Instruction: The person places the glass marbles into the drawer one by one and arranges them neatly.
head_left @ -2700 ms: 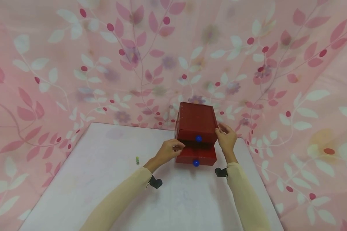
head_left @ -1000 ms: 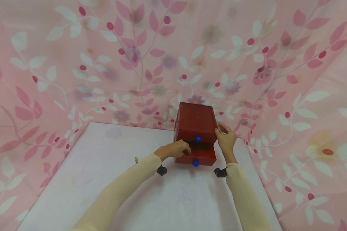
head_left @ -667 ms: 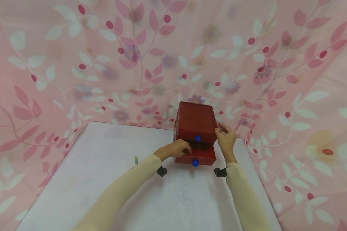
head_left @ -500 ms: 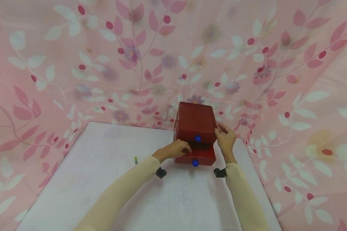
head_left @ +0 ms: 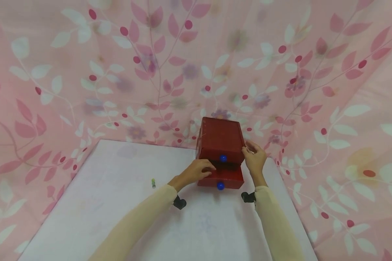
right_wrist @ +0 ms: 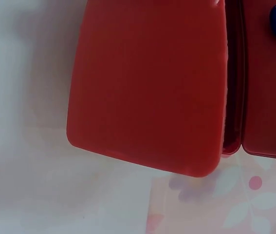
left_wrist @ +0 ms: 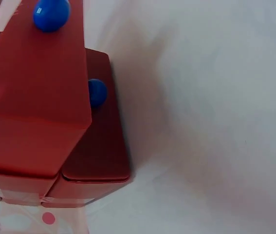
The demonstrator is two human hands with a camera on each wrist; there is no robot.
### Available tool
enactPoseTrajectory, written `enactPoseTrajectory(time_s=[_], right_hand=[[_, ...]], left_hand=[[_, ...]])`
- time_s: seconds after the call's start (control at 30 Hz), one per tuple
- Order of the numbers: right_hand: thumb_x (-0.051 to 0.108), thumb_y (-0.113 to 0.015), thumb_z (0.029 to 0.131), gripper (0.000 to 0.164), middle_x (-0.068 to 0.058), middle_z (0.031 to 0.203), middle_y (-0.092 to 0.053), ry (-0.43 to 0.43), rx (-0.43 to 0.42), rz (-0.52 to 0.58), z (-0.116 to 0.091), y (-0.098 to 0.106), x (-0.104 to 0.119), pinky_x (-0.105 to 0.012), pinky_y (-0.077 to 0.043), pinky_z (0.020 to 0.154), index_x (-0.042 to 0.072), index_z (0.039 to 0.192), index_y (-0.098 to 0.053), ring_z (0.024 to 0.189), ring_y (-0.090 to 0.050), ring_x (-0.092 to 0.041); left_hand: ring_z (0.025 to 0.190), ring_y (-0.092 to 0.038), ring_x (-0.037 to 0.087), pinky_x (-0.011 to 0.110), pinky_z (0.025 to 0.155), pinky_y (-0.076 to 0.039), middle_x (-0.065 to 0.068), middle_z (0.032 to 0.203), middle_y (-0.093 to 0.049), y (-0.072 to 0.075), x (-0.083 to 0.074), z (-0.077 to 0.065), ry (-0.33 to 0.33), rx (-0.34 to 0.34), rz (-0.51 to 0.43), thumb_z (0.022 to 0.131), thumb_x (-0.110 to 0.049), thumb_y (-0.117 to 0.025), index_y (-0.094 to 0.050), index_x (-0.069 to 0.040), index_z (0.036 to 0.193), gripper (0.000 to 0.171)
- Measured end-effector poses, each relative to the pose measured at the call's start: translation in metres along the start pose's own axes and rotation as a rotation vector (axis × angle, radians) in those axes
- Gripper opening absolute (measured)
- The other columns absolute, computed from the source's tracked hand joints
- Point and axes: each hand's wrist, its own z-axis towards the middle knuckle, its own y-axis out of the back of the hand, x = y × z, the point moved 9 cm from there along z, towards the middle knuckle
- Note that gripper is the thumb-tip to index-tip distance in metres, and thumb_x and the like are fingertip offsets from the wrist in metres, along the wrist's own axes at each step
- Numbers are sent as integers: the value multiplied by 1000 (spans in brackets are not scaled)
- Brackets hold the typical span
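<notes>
A red drawer cabinet (head_left: pixel 221 137) with blue knobs stands at the back of the table. Its top drawer is closed, while the drawer below (head_left: pixel 220 182) is pulled out; the left wrist view shows a closed bottom drawer (left_wrist: pixel 96 146) underneath. My left hand (head_left: pixel 194 171) is over the left side of the pulled-out drawer, fingers loosely extended, nothing seen in them. My right hand (head_left: pixel 255 157) touches the cabinet's right side near its front top edge with bent, relaxed fingers. The pulled-out drawer's red side (right_wrist: pixel 147 87) fills much of the right wrist view.
On the white-covered table (head_left: pixel 117 203), left of the cabinet, lies a short row of small green and clear beads (head_left: pixel 153 183). A pink floral cloth (head_left: pixel 170 72) rises behind and at both sides. Black camera mounts (head_left: pixel 179 203) hang under the wrists.
My left hand reached farther into the pulled-out drawer with fingers curled down, then drew back a little to the left as its fingers straightened. The right hand and cabinet stay put.
</notes>
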Motion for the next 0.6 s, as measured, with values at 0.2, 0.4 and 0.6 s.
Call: enactPoseTrajectory(time_s=[0.2,0.4,0.6], right_hand=[[-12,-69,79,29,-37,106,-63,-2,-5,11,0,-2,0,-35,-55,83,-14,109,-67,100,-61,-50],[-11,-69,80,29,-36,106,-64,-11,-7,19,-2,-2,-1,-29,-56,82,-13,109,-67,101,-62,-49],[-12,-68,80,29,-36,107,-63,-16,4,31,-3,-1,0,-35,-55,85,-13,109,-67,103,-60,-51]], left_hand=[[91,-62,10,20,82,-54,-1,102,-68,30,0,-20,-18,-185,-63,85,-5,-75,-73,-8,107,23],[93,-68,16,24,82,-55,4,98,-68,56,20,-50,-21,-306,-149,80,6,-76,-72,-4,104,26],[92,-68,16,25,82,-56,4,97,-69,76,43,-85,18,-361,-161,78,10,-75,-72,-6,101,29]])
